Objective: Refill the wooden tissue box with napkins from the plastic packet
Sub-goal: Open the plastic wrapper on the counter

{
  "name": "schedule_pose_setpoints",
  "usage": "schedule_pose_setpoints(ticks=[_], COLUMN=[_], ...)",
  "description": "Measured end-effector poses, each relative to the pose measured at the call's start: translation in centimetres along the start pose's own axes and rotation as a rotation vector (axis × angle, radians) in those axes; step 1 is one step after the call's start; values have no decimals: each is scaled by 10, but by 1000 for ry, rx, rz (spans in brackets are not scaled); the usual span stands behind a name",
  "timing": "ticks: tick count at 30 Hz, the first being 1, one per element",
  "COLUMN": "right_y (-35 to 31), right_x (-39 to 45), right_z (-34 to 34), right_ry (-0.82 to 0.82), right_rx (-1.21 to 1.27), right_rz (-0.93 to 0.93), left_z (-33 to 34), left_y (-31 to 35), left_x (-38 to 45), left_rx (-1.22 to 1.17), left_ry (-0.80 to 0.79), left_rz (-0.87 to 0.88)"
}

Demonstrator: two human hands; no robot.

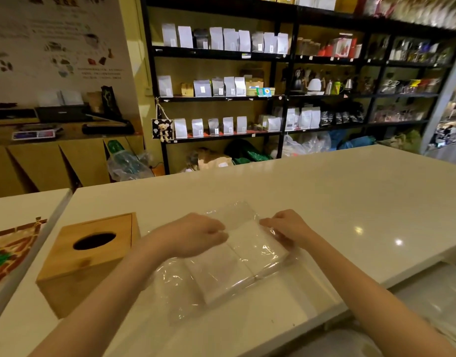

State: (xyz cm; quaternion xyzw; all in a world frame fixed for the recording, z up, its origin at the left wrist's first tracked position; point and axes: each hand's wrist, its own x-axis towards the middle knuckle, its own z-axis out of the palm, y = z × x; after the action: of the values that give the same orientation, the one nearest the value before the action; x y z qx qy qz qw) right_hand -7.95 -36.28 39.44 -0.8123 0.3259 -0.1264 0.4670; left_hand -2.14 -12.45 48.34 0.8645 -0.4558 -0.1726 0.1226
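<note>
The plastic packet (221, 264) of napkins (237, 256) lies on the white counter (350, 191), just right of the wooden tissue box (90, 256). Left hand (196, 234) and right hand (288, 228) each pinch its far end.

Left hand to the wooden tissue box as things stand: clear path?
Probably yes. The wooden tissue box stands on the table just to the left of the left hand, with nothing between them. But that hand is busy gripping the plastic packet together with the right hand.

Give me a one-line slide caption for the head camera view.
Both hands, left and right, grip a plastic napkin packet beside a wooden tissue box.
</note>
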Motion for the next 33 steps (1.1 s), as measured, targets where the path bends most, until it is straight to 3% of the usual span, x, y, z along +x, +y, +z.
schedule_pose_setpoints(ticks=[5,9,13,19,25,29,31,33], right_y=[4,7,11,17,9,-2,-6,-8], right_x=[4,8,11,8,1,-9,-13,-15], right_z=[6,6,6,9,5,-11,-16,-18], right_ry=[44,17,4,37,180,129,42,-8], right_rx=[-26,-24,-8,44,-73,178,344,373], right_rz=[-55,-86,-97,-154,-370,-387,-349,-315], left_z=[38,60,67,68,61,55,53,50], left_y=[-9,-24,-26,-30,-26,-29,-33,-34], left_x=[85,110,117,122,124,123,122,117], left_rx=[-410,-614,-675,-590,-629,-775,-845,-879], left_ry=[146,90,-45,-115,-184,-224,-149,41], left_rz=[41,-24,-68,-62,-45,-124,-120,-91])
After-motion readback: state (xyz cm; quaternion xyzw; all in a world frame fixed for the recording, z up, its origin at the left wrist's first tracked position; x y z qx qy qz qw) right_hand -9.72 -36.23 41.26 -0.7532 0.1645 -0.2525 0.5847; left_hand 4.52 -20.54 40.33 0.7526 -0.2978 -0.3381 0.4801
